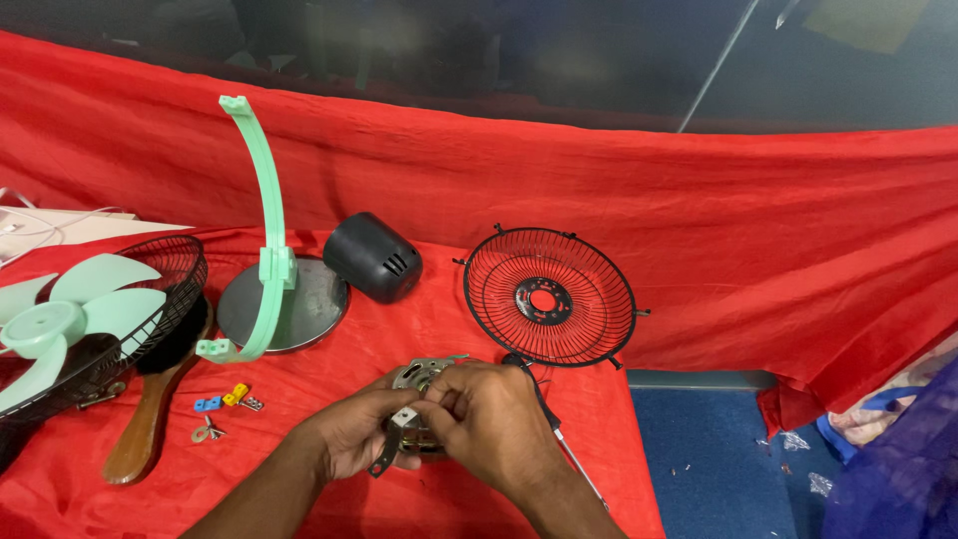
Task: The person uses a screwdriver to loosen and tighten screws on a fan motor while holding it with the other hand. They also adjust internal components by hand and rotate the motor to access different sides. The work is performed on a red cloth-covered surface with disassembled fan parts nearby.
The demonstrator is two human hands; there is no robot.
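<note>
Fingers [439,404] of both hands closed around a small fan motor [417,377], held just above the near middle of the tabletop [479,339], which is draped in red cloth.
Left hand [354,431]: cups the motor from the left and below; a dark metal bracket [389,449] hangs beneath it.
Right hand [494,419]: covers the motor's right side, fingertips pinched at a small pale metal tab on it.
Screwdriver [569,449]: lies just right of the right hand, partly hidden under it.
Red wire fan guard [549,296]: stands tilted just beyond the hands.
Black motor cover [372,257]: far of the motor, left of the guard.
Round metal base with mint-green curved arm [267,240]: left of the cover.
Small blue, yellow and metal fittings [225,404]: near left of the hands.
Wooden-handled brush [150,414]: further left.
Mint-green fan blade in black guard [80,314]: left edge.
</note>
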